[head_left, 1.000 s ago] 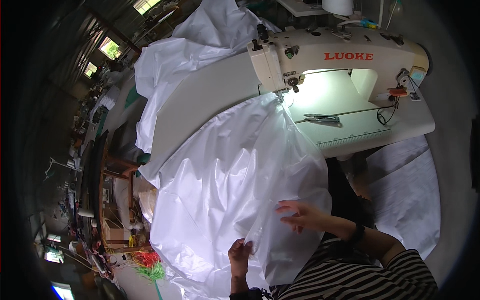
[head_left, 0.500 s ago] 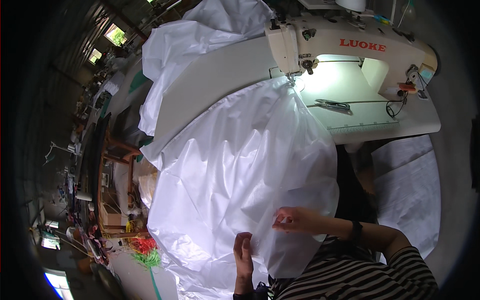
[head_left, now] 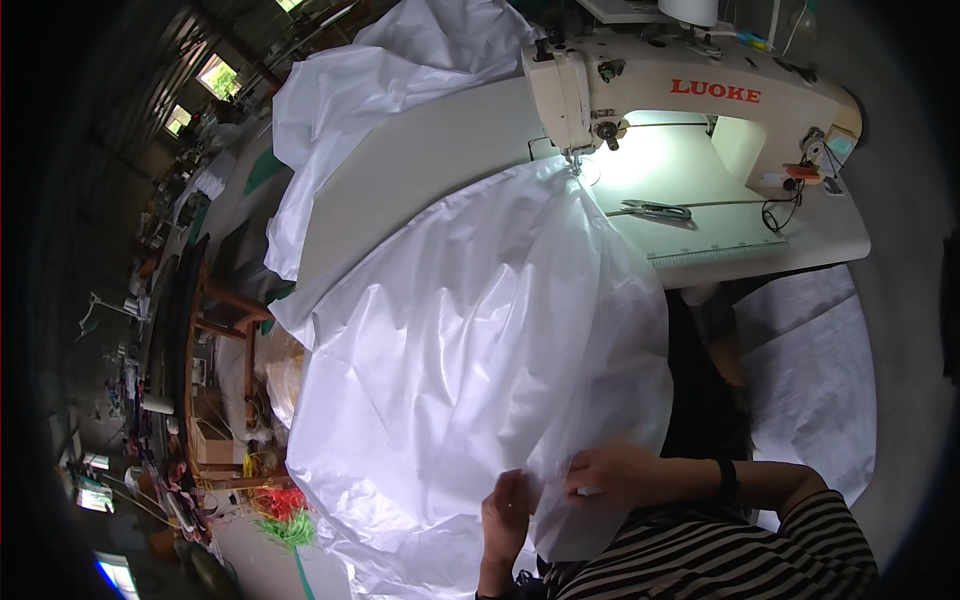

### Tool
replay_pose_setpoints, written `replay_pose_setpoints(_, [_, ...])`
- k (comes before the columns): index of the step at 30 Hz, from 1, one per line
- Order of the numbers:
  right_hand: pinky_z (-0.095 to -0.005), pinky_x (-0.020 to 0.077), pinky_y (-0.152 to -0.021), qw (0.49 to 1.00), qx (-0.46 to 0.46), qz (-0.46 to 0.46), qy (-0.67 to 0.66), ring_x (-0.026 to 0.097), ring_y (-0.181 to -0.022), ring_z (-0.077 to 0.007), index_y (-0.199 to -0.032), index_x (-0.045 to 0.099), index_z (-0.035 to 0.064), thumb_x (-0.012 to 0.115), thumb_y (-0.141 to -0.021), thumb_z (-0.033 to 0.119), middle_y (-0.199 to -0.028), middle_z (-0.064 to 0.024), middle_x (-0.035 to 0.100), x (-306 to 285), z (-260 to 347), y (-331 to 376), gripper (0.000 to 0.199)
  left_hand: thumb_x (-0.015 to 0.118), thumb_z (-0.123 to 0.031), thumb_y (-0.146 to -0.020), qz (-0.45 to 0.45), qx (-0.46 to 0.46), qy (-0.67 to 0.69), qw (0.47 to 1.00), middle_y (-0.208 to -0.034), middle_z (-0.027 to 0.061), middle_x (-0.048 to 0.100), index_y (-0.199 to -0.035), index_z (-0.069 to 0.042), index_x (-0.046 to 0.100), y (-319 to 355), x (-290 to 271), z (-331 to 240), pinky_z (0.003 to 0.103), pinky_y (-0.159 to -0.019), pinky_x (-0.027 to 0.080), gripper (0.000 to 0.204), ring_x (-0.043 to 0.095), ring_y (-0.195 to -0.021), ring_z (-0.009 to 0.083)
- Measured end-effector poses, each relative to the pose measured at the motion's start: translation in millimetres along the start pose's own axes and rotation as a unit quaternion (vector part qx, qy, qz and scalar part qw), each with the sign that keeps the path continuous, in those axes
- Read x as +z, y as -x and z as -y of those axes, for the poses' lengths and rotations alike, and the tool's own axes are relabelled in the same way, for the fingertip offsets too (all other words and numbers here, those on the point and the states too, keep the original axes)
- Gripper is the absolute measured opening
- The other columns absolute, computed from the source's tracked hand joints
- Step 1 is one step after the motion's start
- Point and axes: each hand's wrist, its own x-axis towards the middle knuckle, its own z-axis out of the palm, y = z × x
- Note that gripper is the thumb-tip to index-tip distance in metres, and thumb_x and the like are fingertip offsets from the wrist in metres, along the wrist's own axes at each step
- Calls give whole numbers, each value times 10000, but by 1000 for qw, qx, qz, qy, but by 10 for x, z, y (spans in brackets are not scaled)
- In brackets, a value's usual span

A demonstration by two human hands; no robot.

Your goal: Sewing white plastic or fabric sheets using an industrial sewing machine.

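Observation:
A large sheet of thin white fabric (head_left: 470,360) drapes from the needle of a cream sewing machine (head_left: 690,95) down off the table toward me. My left hand (head_left: 507,520) pinches the fabric's near edge from below. My right hand (head_left: 610,472) grips the same edge just to the right, fingers closed on a fold. A dark band sits on my right wrist. Both hands are close to my striped shirt.
Scissors (head_left: 655,210) lie on the pale sewing table (head_left: 430,160) under the machine's lamp. More white fabric (head_left: 400,60) is piled behind the table and a sheet (head_left: 815,380) lies at the right. A wooden stool (head_left: 225,350) and cluttered floor are at the left.
The view has shifted, so the machine sits further right and higher. Both hands have slid lower along the fabric's edge, closer to my body, and closer together.

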Motion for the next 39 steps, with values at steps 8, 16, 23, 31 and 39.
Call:
replay_pose_setpoints(8, [-410, 583, -804, 980, -130, 71, 130, 671, -1021, -274, -1142, 672, 81, 638, -911, 186, -1192, -95, 636, 183, 212, 61, 256, 658, -190, -977, 53, -2, 132, 990, -973, 111, 705, -1157, 23, 618, 100, 123, -128, 305, -740, 537, 281, 660, -830, 155])
replay_pose_setpoints(16, [-415, 558, -698, 998, 26, -32, 44, 693, -789, -305, -986, 680, 83, 633, -956, 299, -930, -119, 686, -114, 140, 378, 223, 629, -61, -977, -105, -169, 228, 953, -880, 18, 683, -1086, 48, 662, 59, -5, -122, 257, -686, 506, 157, 595, -757, 79])
replay_pose_setpoints(23, [-408, 525, -682, 826, 480, -176, 238, 683, -716, -298, -770, 682, 72, 664, -904, 515, -737, -96, 673, -562, -217, 868, 464, 590, -127, -997, -111, -86, 85, 986, -717, 57, 640, -1020, 43, 636, 55, -48, -201, 290, -601, 495, 177, 568, -628, 112])
replay_pose_setpoints(31, [-388, 530, -683, 960, 224, -168, 12, 688, -740, -301, -953, 730, 66, 661, -949, 433, -818, -82, 710, -419, 72, 395, 373, 643, -159, -992, -100, -32, 33, 994, -759, 30, 652, -981, 30, 640, 92, 13, -262, 262, -613, 485, 189, 574, -672, 83])
replay_pose_setpoints(39, [-392, 523, -636, 991, 70, -110, -15, 684, -705, -313, -941, 714, 70, 660, -955, 303, -793, -91, 706, -79, 246, -37, 240, 584, -24, -993, -214, 25, 58, 975, -926, 87, 687, -1080, 28, 644, 79, -68, -300, 279, -658, 515, 118, 636, -767, 129])
